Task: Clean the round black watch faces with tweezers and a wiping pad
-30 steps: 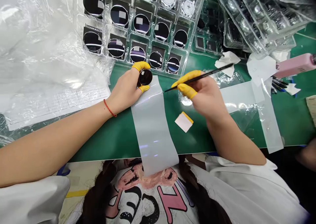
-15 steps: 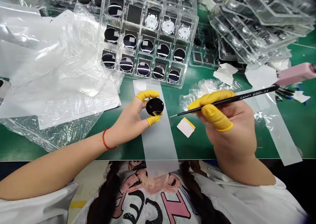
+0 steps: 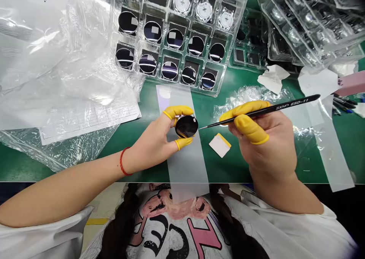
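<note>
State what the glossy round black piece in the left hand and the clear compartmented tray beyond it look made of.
Glossy round black piece: perhaps glass or polished plastic, given bright reflections. Clear compartmented tray: likely thin moulded plastic, shiny, with transparent walls.

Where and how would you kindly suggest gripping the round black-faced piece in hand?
I'd pinch the round piece by opposite edges, from the left, as the left hand does: its circular outline should suit that, leaving the glossy face largely uncovered.

**Green workbench [image 3: 235,173] under bright light**

The benchtop is bounded by a thin, straight near edge [image 3: 71,181]. Below, a pale floor [image 3: 104,202] is shown in part, marked by a yellow stripe [image 3: 97,221]; the lower right is sunk in deep shadow.
</note>
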`<control>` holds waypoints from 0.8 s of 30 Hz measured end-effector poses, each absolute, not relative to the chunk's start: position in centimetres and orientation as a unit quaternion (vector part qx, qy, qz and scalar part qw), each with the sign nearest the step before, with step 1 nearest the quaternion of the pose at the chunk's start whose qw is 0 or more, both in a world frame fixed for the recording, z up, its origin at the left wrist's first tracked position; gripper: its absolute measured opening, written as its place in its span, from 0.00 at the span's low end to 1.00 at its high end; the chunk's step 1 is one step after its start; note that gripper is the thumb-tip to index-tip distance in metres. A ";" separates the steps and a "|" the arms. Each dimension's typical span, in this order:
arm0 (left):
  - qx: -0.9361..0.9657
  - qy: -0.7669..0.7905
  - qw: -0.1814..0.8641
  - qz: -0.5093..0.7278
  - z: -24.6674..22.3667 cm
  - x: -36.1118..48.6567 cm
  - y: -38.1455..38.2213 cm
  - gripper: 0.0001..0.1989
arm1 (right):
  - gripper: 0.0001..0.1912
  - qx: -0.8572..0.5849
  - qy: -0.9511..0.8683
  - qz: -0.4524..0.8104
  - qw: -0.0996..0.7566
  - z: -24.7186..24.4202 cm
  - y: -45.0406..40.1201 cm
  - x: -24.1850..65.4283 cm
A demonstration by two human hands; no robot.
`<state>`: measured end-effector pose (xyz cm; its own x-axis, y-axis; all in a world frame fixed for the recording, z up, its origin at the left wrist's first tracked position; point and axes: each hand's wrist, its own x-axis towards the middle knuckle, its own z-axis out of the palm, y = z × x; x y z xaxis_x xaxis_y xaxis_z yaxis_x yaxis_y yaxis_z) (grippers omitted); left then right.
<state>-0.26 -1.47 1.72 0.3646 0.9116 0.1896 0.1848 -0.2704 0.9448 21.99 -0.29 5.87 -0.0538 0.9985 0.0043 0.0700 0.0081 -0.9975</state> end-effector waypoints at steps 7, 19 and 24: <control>0.698 0.396 0.440 0.403 1.5 -0.3 -1.4 0.24 | 0.13 -0.505 -0.539 0.490 0.463 5.7 0.0 21.7; 0.707 0.396 0.444 0.383 1.3 -0.4 -1.7 0.24 | 0.12 -0.500 -0.549 0.482 0.465 5.4 0.1 21.9; 0.707 0.375 0.452 0.395 1.4 -0.4 -1.7 0.25 | 0.11 -0.503 -0.554 0.479 0.460 5.2 0.2 22.0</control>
